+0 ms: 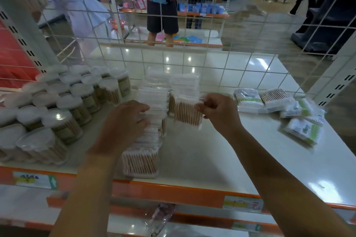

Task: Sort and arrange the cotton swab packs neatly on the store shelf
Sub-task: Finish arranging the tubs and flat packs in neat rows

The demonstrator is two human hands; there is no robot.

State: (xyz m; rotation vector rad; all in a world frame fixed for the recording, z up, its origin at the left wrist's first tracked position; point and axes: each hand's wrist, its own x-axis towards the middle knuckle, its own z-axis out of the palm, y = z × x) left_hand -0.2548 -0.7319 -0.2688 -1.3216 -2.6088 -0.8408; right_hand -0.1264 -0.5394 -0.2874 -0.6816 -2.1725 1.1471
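A: Status at that frame? Where was the pack?

B: Right hand point(215, 110) held a clear plastic pack of wooden-stick cotton swabs point(187, 112) by its top edge, fingers point(207, 104) curled in a pinch. Pack hung upright just above the white shelf point(202, 156), near the rear stacks, right of the front row.

A: Left?

B: Left hand point(125, 121) lay on the long row of clear flat swab packs point(148, 140) running front to back. Fingers bent over the top of the row, pressing down; couldn't tell if they gripped any one pack.

A: Failure modes?

B: My read: three. One, the pinch was only on the thin film edge. A slick wrapper could have slipped and the pack dropped crooked. Two, the row looked tall and loosely leaned. If the left hand had eased off while the new pack was pushed in, the row could have fanned out toward the orange shelf lip point(173, 188).

A: Third?

B: Round clear tubs of swabs with white lids point(63, 113) sat just beside the row on the left. A sideways shove could have knocked them.

A: Right side?

B: Loose green-and-white labelled swab packs point(300, 129) lay scattered, well apart from the hands. Still unsorted, so mixing types was a risk later.

A: Blur?

B: Heavy. Pack count unreadable.
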